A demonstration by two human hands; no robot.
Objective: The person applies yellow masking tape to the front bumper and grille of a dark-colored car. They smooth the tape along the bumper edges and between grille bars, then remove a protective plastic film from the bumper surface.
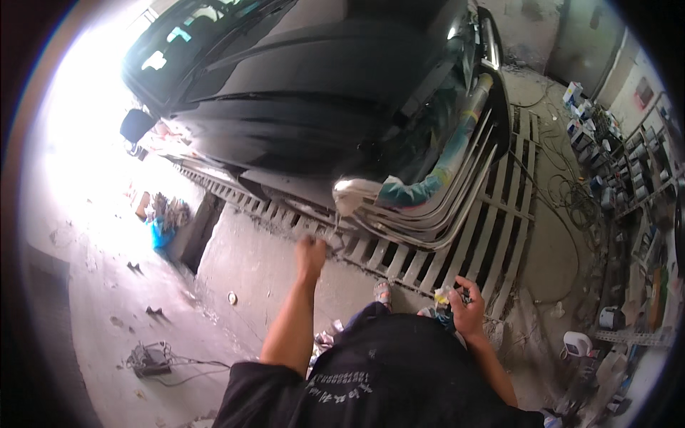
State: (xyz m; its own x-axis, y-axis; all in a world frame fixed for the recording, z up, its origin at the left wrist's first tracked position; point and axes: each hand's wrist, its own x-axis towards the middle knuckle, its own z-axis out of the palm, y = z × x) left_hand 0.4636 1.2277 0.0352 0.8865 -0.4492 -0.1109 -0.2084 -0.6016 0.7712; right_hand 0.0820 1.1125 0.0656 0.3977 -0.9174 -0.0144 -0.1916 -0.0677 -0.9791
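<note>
In front of me stands a black car [285,100], its hood toward me. A pale headlight [357,194] sits at its near front corner. Teal and yellow wrapping [428,187] runs along the front above curved bright grille bars [467,192]. My left hand [312,257] is closed like a fist, just below the headlight and apart from it; a thin dark thing seems to stick out on its right, too blurred to name. Nearer my body on the right, my right hand [467,307] has bent fingers closed round a small crumpled white and yellow piece [445,294].
A slatted grating [499,235] with dark gaps lies under the car's front. Cables [571,207] coil on the right, beside shelves crowded with cans [635,171]. On the left are a blue bag [163,232], a long floor opening [203,232] and a corded grey box [151,360].
</note>
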